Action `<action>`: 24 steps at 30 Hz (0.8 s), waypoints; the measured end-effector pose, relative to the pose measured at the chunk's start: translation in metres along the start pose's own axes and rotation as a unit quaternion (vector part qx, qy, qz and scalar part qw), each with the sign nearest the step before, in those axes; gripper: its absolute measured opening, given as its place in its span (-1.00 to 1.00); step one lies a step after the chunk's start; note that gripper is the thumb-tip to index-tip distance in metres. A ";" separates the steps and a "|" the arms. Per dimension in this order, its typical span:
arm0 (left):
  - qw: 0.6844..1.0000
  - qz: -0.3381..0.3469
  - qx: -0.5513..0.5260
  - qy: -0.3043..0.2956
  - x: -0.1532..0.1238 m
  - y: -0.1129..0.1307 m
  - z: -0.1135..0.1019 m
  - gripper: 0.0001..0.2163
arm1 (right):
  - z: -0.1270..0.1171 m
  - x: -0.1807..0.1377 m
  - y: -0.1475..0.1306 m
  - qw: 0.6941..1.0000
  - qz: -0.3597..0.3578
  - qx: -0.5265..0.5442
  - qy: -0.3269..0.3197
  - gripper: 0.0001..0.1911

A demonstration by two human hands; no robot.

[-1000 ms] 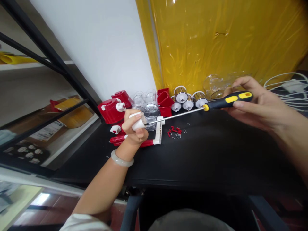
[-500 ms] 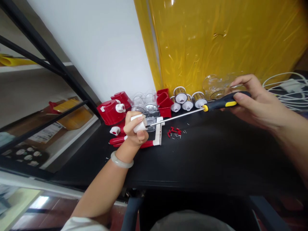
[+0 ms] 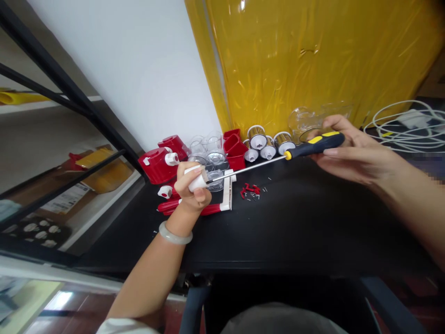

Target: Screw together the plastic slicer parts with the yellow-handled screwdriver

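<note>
Between the hands, a screwdriver (image 3: 288,155), gripped by the right hand (image 3: 361,155), slants lengthwise down leftward, tip at the white part (image 3: 198,181) clasped in the left hand (image 3: 187,191).

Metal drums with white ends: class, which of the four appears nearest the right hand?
The rightmost drum, the one closest to the screwdriver's handle in the picture; the other three drums cluster to its left, farther from the right hand.

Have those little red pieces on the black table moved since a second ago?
No. The little red pieces lie just right of the white bar, spaced from it as before; only the whole view has shifted slightly.
</note>
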State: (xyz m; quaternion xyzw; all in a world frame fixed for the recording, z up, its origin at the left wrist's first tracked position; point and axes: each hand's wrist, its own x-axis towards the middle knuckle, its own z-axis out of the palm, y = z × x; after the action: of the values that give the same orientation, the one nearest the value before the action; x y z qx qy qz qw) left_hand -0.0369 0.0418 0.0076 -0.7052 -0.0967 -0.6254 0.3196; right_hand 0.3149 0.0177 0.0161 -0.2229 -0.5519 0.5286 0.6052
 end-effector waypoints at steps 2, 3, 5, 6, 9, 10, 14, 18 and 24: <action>1.000 0.002 -0.002 -0.006 -0.001 0.000 -0.001 -0.69 | -0.002 0.003 0.006 1.000 -0.009 -0.011 -0.016 -0.40; 1.000 0.002 -0.001 -0.009 -0.002 0.000 -0.002 -0.69 | -0.002 0.004 0.008 0.999 -0.015 -0.020 -0.021 -0.38; 1.000 0.001 0.003 -0.014 -0.003 -0.001 -0.003 -0.70 | -0.003 0.007 0.012 0.998 -0.020 -0.057 -0.024 -0.31; 1.000 0.002 0.005 -0.016 -0.003 -0.002 -0.004 -0.70 | -0.004 0.008 0.013 0.996 -0.019 -0.087 -0.021 -0.30; 1.000 0.019 -0.003 -0.016 -0.002 -0.003 -0.004 -0.68 | -0.003 0.009 0.013 0.989 -0.016 -0.150 0.001 -0.46; 0.999 0.028 -0.006 -0.014 -0.002 -0.003 -0.004 -0.68 | -0.002 0.009 0.012 0.989 -0.016 -0.146 0.009 -0.54; 0.999 0.037 -0.003 -0.009 -0.001 -0.003 -0.002 -0.67 | -0.003 0.008 0.009 0.999 0.000 -0.039 0.011 -0.56; 0.999 0.034 0.008 -0.012 -0.002 -0.003 -0.002 -0.68 | -0.008 0.007 0.008 0.999 0.034 0.033 -0.019 -0.46; 0.999 0.022 0.008 -0.025 -0.005 -0.004 -0.005 -0.67 | -0.007 0.006 0.008 0.997 0.025 0.064 -0.015 -0.45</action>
State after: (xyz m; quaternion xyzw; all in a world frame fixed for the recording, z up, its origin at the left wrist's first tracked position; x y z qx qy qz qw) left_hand -0.0438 0.0432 0.0037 -0.7200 -0.0944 -0.5996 0.3364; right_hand 0.3176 0.0278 0.0098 -0.1893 -0.5198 0.5813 0.5967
